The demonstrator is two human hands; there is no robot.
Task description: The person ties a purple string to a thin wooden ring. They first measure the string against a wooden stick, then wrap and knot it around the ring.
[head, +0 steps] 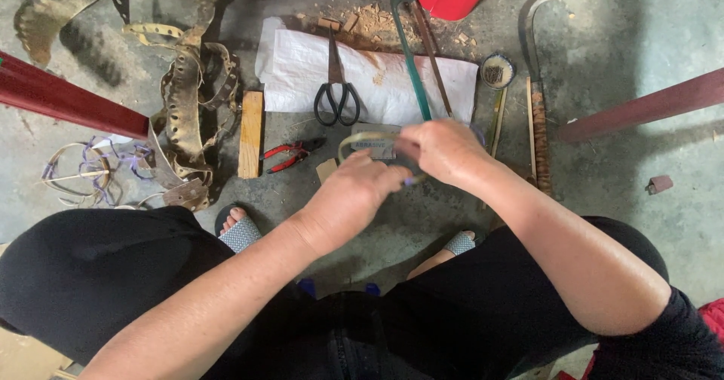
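- Hands first: I am seeing the left hand (351,199) and the right hand (445,152) meeting in front of the knees, both closing their fingers on a thin bent strip (366,137) of pale green-tan material.
- I am reading the strip as arching up and away from the left hand's knuckles, its curve running left to right, one end vanishing under the right hand's fingers; a short end is poking out between the two hands.
- Both hands are touching it, the right one pinching farther from the body, the left one nearer.
- Beyond the grip, flat on the floor, a white sack (377,78) is lying with black-handled scissors (337,93) on it, along with a green-handled tool (412,63).
- Just left of the left hand, red-handled pliers (290,154) are lying beside a wooden block (250,133).
- Far right of the grip, a curved sickle (535,56) is resting on the concrete.
- For containers, I am making out only a small round tin (498,71) beyond the right hand; I cannot tell its contents.
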